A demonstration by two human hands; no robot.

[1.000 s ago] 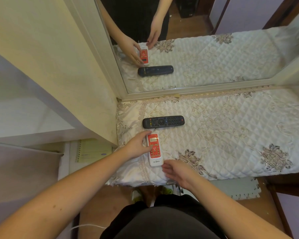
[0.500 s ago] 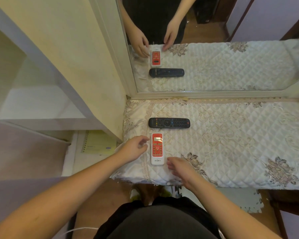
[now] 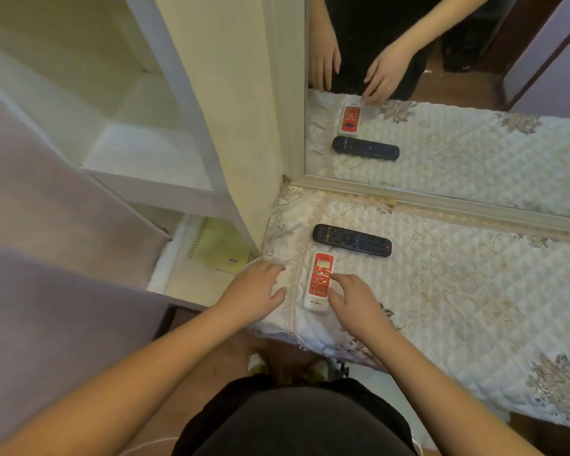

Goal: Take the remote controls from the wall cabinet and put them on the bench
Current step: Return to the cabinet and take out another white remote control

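two hands work at the near edge of the bench (image 3: 474, 291). right hand (image 3: 354, 299) lies against the right side of the red and white remote (image 3: 320, 281), fingers loosely bent, index fingertip touching its buttons; it does not grasp it. left hand (image 3: 255, 291) rests flat on the quilted cover just left of that remote, fingers spread, holding nothing. black remote (image 3: 352, 240) lies crosswise just beyond, apart from both hands. behind, a mirror (image 3: 474, 143) reflects both remotes; the open wall cabinet (image 3: 145, 153) stands left.
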